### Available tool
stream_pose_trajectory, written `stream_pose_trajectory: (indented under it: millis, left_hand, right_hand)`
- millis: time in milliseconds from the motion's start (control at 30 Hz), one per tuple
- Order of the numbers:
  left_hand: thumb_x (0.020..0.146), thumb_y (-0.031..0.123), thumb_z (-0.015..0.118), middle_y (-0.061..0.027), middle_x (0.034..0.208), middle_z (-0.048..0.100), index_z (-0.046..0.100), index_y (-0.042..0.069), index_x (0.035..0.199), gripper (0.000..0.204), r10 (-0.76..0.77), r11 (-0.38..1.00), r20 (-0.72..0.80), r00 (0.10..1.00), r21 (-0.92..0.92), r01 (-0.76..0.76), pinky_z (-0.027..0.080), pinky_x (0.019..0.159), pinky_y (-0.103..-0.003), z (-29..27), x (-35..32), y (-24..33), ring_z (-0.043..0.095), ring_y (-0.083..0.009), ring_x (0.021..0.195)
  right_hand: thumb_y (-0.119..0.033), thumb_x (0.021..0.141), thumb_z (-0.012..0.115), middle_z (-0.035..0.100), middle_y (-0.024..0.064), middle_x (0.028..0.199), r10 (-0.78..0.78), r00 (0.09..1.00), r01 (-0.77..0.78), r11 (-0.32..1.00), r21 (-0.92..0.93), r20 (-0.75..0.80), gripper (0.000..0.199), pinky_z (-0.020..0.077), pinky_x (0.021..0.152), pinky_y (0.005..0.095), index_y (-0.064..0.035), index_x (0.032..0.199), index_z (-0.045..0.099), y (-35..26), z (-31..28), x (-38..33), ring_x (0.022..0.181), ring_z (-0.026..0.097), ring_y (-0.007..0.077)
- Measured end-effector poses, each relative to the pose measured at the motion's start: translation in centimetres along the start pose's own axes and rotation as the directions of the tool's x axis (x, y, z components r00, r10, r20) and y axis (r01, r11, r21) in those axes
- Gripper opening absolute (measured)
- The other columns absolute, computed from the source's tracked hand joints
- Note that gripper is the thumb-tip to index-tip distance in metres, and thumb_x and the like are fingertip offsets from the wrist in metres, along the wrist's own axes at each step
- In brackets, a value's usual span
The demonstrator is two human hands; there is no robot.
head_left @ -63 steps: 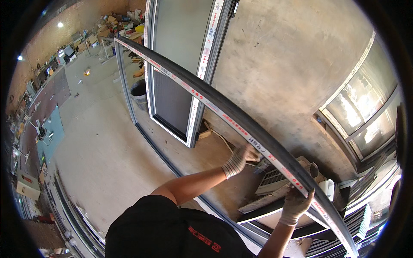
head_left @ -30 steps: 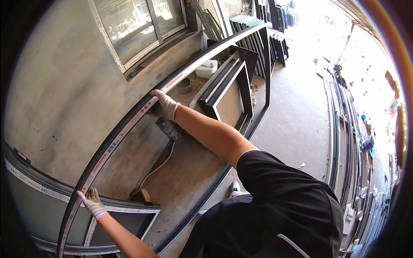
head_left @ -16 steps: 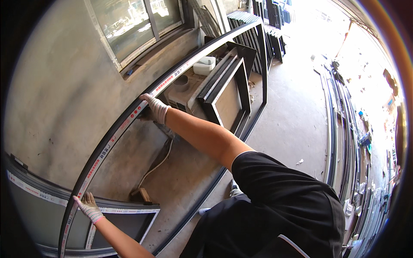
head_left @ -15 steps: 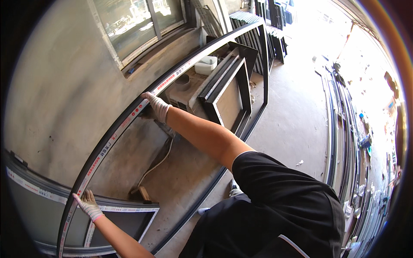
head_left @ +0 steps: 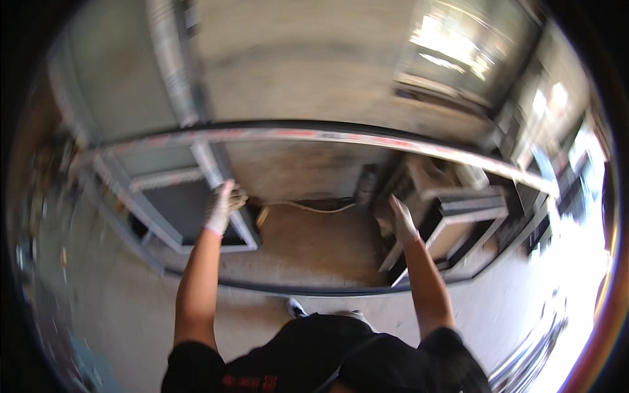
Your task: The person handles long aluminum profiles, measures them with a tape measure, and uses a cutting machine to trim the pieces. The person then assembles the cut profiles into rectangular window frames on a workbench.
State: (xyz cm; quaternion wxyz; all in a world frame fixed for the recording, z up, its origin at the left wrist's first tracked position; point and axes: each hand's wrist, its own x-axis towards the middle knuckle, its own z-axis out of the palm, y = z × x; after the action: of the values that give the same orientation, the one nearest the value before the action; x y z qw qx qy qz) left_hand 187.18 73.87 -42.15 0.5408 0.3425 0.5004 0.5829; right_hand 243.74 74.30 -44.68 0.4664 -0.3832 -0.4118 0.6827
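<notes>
Grip was absent on both sides: the gloved left hand (head_left: 225, 206) was raised with its digits parted, and the gloved right hand (head_left: 402, 221) likewise appeared spread, though blur kept its exact finger posture from being read. Above both hands in view, with a visible gap, was passed the top rail (head_left: 327, 136) of a large unglazed frame (head_left: 314, 292), which was stood upright before the body, its lower member set at floor level just beyond a shoe (head_left: 296, 308). By its slender, metal-looking members, the frame was judged moderate in weight but unwieldy, stiff along each bar yet liable to rack if raised from one point; the smooth printed film was judged slippery, and the corners easily marred. Hold was judged best taken at two well-separated places on the top rail, with thumbs laid on the near face and fingers passed behind. Farther out, a panel with a dark lower pane (head_left: 180, 209) was overlapped in view by the left hand, contact being impossible to tell; smaller dark frames (head_left: 468, 206) were stacked near the right, and a pale cable (head_left: 314, 208) was laid before the wall (head_left: 295, 65).
</notes>
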Motion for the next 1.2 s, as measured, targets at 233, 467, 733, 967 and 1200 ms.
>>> stream_pose_trajectory:
  millis: [233,467,733,967,1200]
  left_hand:
    - [0.098,0.051,0.044,-0.0219,0.145,0.053,0.052,0.004,0.141,0.064,-0.457,-0.094,-0.255,0.852,0.966,0.239,0.041,0.111,-0.048,-19.4,-27.7,-29.5,0.052,-0.0382,0.132]
    - [0.1,0.055,0.042,-0.0211,0.151,0.046,0.051,-0.003,0.141,0.072,-0.719,0.107,-0.672,0.176,0.143,0.984,0.036,0.117,-0.039,-13.9,-72.6,-39.9,0.047,-0.028,0.139]
    - [0.097,0.046,0.057,-0.0159,0.093,0.073,0.066,-0.002,0.111,0.051,-0.557,0.454,-0.69,0.461,0.212,0.866,0.059,0.076,-0.04,-4.4,-78.5,-43.3,0.072,-0.0241,0.08]
    - [0.092,0.044,0.067,-0.0083,0.089,0.07,0.067,-0.002,0.107,0.047,-0.38,0.836,-0.801,0.462,-0.084,0.542,0.053,0.076,-0.035,-10.7,-65.9,-39.0,0.063,-0.0176,0.08]
    - [0.095,0.025,0.064,-0.0122,0.099,0.076,0.073,0.003,0.103,0.024,-0.144,0.841,-0.803,0.578,0.208,0.499,0.054,0.085,-0.035,-23.9,-74.3,-33.8,0.071,-0.0217,0.093]
  right_hand:
    - [-0.033,0.098,0.059,0.066,0.0029,0.115,0.547,0.834,-0.424,0.547,-0.722,-0.074,0.036,0.0551,0.078,0.0377,-0.0097,0.126,0.064,23.2,-7.5,-17.9,0.102,0.065,0.0175]
    - [-0.028,0.094,0.064,0.068,0.007,0.123,0.959,0.279,0.16,0.01,-0.987,0.055,0.037,0.0528,0.088,0.0403,-0.007,0.124,0.068,25.3,-8.6,-20.7,0.108,0.065,0.0204]
    - [-0.031,0.097,0.048,0.071,0.0101,0.118,0.753,0.51,0.839,-0.331,-0.431,0.415,0.033,0.0536,0.089,0.0434,-0.012,0.099,0.075,30.1,-0.9,-6.1,0.109,0.066,0.0266]
    - [-0.028,0.1,0.048,0.076,0.009,0.1,0.426,0.77,0.279,0.444,-0.851,0.475,0.033,0.0535,0.082,0.0397,-0.0077,0.106,0.074,33.2,19.8,0.5,0.092,0.07,0.0278]
    - [-0.025,0.095,0.056,0.075,0.0121,0.102,0.682,0.558,0.407,0.271,-0.872,0.472,0.03,0.0522,0.082,0.0386,-0.0042,0.109,0.073,44.1,29.4,-6.9,0.096,0.068,0.0274]
